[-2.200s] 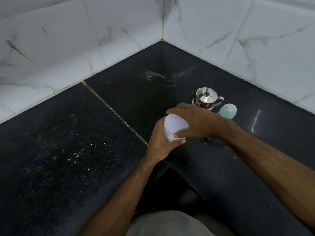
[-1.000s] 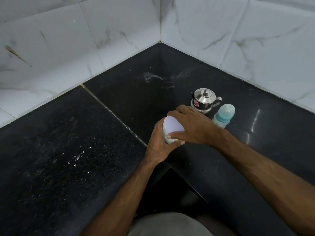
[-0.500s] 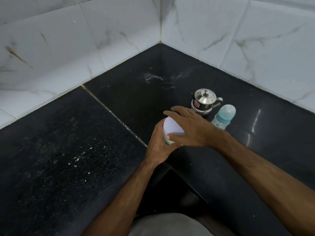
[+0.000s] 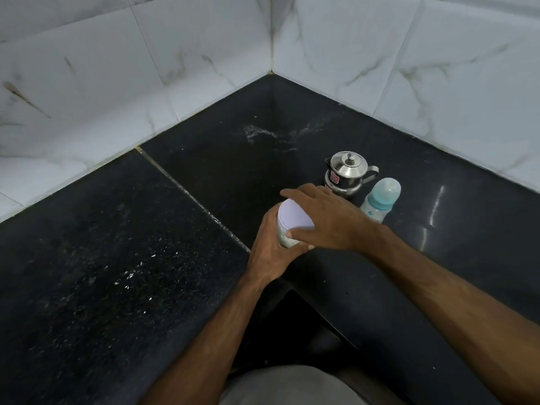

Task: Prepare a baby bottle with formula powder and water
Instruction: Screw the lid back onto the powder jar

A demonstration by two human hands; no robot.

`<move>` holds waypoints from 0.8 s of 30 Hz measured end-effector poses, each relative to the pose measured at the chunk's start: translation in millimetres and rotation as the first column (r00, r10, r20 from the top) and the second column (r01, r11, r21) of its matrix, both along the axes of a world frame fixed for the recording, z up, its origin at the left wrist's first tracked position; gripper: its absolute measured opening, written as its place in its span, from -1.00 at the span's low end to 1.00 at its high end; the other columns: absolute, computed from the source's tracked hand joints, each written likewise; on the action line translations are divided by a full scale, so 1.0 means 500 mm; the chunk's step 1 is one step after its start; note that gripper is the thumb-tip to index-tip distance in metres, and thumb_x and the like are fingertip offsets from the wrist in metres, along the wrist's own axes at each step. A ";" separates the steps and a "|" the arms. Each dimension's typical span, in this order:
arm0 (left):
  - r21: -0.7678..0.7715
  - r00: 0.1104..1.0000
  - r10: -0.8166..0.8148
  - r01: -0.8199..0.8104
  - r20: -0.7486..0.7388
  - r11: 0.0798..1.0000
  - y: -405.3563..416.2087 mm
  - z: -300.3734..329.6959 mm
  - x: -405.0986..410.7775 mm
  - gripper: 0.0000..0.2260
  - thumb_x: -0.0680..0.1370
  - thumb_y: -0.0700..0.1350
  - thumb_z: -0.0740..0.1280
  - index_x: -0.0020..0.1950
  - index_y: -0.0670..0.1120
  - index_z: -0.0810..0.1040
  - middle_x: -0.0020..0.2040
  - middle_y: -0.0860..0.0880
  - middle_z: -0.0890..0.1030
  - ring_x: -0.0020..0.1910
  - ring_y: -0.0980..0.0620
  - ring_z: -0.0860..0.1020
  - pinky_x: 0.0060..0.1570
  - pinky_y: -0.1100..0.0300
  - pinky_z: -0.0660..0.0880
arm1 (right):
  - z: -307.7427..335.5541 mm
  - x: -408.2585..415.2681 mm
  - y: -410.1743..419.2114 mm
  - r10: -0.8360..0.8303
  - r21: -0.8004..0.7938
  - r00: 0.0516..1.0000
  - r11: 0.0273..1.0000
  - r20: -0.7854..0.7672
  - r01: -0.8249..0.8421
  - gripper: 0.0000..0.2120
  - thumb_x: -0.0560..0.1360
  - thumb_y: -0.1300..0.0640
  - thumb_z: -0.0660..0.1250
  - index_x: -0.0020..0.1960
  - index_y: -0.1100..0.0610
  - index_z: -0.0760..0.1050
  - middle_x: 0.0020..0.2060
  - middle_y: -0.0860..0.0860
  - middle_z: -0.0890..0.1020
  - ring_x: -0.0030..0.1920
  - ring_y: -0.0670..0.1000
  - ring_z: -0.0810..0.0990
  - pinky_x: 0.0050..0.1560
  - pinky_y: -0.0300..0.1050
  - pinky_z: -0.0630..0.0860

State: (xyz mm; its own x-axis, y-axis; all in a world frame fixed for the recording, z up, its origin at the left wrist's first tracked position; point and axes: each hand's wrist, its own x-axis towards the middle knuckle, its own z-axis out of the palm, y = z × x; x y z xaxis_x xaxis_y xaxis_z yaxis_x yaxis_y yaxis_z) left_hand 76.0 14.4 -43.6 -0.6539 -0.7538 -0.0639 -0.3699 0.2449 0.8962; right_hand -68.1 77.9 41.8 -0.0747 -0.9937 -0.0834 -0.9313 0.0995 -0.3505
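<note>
Three containers and your two hands on the dark surface (image 4: 146,273).
You have one white-lidded jar (image 4: 292,219), one steel pot (image 4: 346,171), one baby bottle (image 4: 381,198), one left hand (image 4: 271,252) and one right hand (image 4: 330,219).

Dim, cool, even light. Streak of glare on the glossy black table (image 4: 438,200) just right of the baby bottle (image 4: 380,200). Soft shadows, mild wide-angle bending toward the edges, sharp focus throughout.
</note>
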 end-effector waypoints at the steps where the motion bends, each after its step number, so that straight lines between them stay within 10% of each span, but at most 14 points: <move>1: 0.046 1.000 -0.001 0.002 -0.025 0.999 0.002 0.003 -0.002 -0.22 0.38 -0.18 0.57 0.48 0.01 0.22 0.40 0.08 0.37 0.30 0.29 0.38 0.26 0.48 0.31 | 0.002 0.003 0.000 -0.043 -0.022 0.996 0.999 -0.078 0.041 -0.24 0.47 -0.25 0.32 0.53 -0.02 0.10 0.38 0.02 0.35 0.34 0.03 0.36 0.31 -0.01 0.40; 8: 0.048 0.999 -0.003 0.005 -0.045 0.999 0.006 0.004 -0.006 -0.21 0.41 -0.20 0.55 0.52 -0.05 0.19 0.46 0.01 0.34 0.43 0.12 0.32 0.40 0.31 0.28 | -0.001 0.001 0.002 0.067 0.046 0.993 0.996 0.099 -0.071 -0.24 0.45 -0.01 0.39 0.54 -0.06 0.09 0.49 -0.02 0.23 0.46 0.01 0.21 0.44 -0.01 0.26; 14: 0.038 0.999 -0.008 0.010 -0.052 0.999 0.005 0.007 0.000 -0.21 0.38 -0.17 0.58 0.50 0.00 0.23 0.40 0.12 0.36 0.34 0.22 0.34 0.18 0.57 0.29 | 0.007 0.011 -0.002 -0.049 -0.016 0.992 0.999 -0.119 0.048 -0.23 0.45 -0.25 0.33 0.53 -0.01 0.12 0.41 0.02 0.31 0.36 0.05 0.34 0.32 0.02 0.39; 18: -0.030 0.999 0.008 -0.009 -0.049 1.000 0.002 0.005 0.001 -0.20 0.35 -0.12 0.59 0.49 0.00 0.25 0.44 0.00 0.41 0.40 0.06 0.41 0.37 0.12 0.40 | -0.002 0.003 -0.002 0.066 0.068 0.994 0.995 0.083 -0.072 -0.26 0.47 -0.01 0.38 0.54 -0.06 0.09 0.48 -0.02 0.21 0.45 0.01 0.21 0.42 -0.04 0.27; 24: -0.047 0.999 0.009 -0.011 -0.034 0.999 -0.001 0.010 0.000 -0.20 0.35 -0.13 0.59 0.49 -0.01 0.26 0.43 -0.01 0.42 0.40 0.05 0.40 0.36 0.20 0.37 | -0.013 0.013 -0.010 -0.007 0.025 1.000 1.000 0.006 0.006 -0.30 0.50 -0.07 0.35 0.53 -0.03 0.10 0.46 0.00 0.25 0.41 0.07 0.25 0.36 -0.01 0.31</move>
State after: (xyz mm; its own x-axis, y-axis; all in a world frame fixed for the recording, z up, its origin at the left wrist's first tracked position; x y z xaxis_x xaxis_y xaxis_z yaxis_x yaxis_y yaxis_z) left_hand 75.7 14.0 -38.6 -0.6475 -0.7620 -0.0060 -0.3422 0.2837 0.8958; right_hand -61.7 72.8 35.5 -0.0806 -0.9908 -0.1084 -0.9286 0.1142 -0.3532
